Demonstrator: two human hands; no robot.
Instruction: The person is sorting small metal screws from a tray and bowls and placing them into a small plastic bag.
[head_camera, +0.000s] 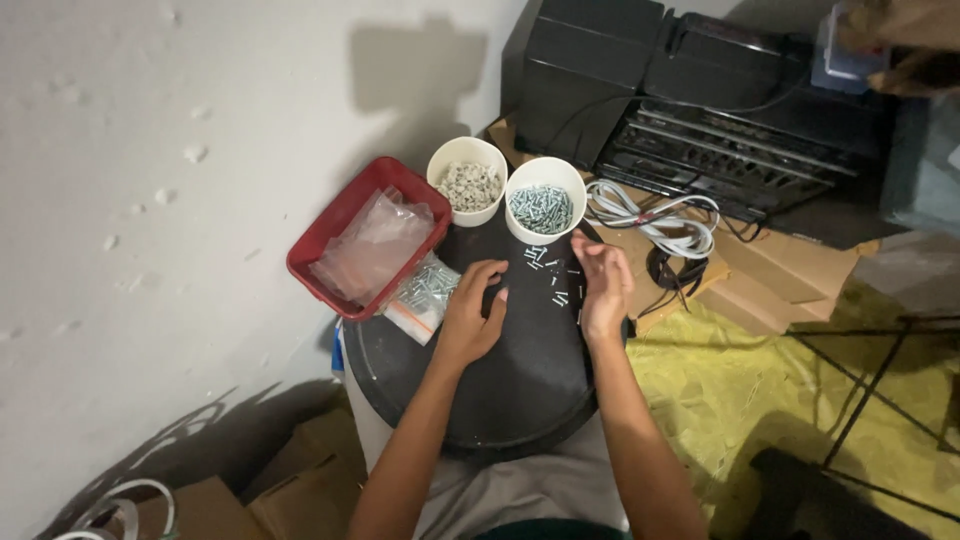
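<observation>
Now, over a round black lid (500, 400), both hands down among loose screws (556, 280) scattered toward the far edge. Left hand (470, 315) resting palm-down near the middle, fingers curled loosely, nothing visibly pinched between them. Right hand (603, 285) at the right edge, fingers bent inward over the scatter; whether a screw sits between the fingertips, impossible to tell from here.

Two white cups at the far edge, touching side by side: left cup (468, 180) full of pale plugs, right cup (545, 200) full of silvery screws. Red tray (340, 225) at the far left edge holding crumpled clear bags, and a small bag of screws (425, 290) lying just beside the left wrist, half off the tray's corner.

Risks, judged from the layout: smooth, slightly domed lid, tiny screws close to the right rim, so one careless sweep of the right hand could roll them off into the yellow sheet (740, 400) and cables (660, 225) below. Cups perched right at the far rim too; a nudge from a reaching knuckle could tip one. Dim light and dark surface, easy to miss a stray piece.
</observation>
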